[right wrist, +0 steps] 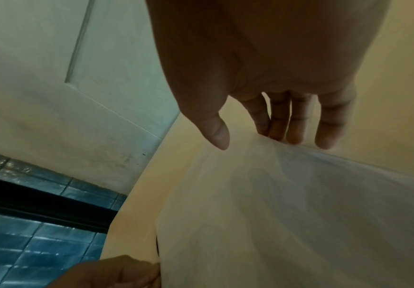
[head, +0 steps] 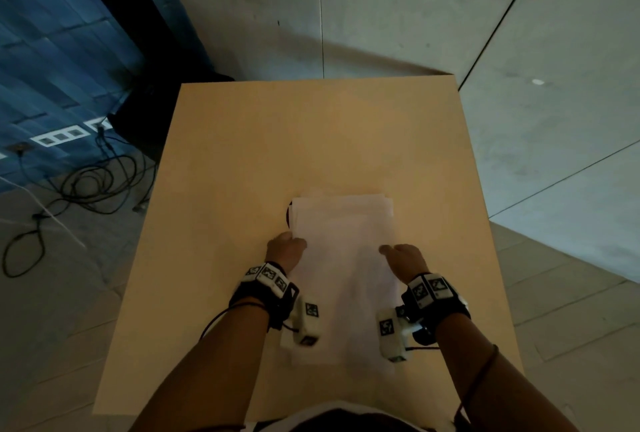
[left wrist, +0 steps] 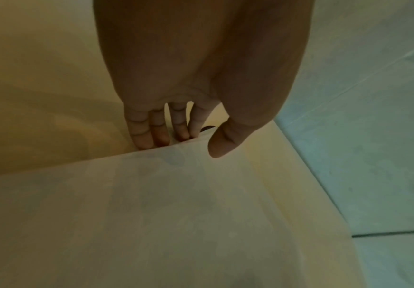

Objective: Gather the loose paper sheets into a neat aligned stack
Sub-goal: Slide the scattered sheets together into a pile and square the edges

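A stack of white paper sheets (head: 346, 258) lies lengthwise on the near half of a light wooden table (head: 277, 140). Its far edges are slightly staggered. My left hand (head: 285, 248) grips the stack's left edge. In the left wrist view the fingers (left wrist: 151, 136) go behind the paper (left wrist: 151, 214) and the thumb lies over it. My right hand (head: 401, 256) holds the right edge. In the right wrist view its fingers (right wrist: 292, 132) sit behind the lifted paper (right wrist: 299, 214), with the thumb in front.
A dark round thing (head: 289, 213) peeks out from under the stack's far left corner. Bare tabletop extends beyond the stack. Black cables (head: 86, 182) lie on the floor left of the table. Grey concrete panels run behind and to the right.
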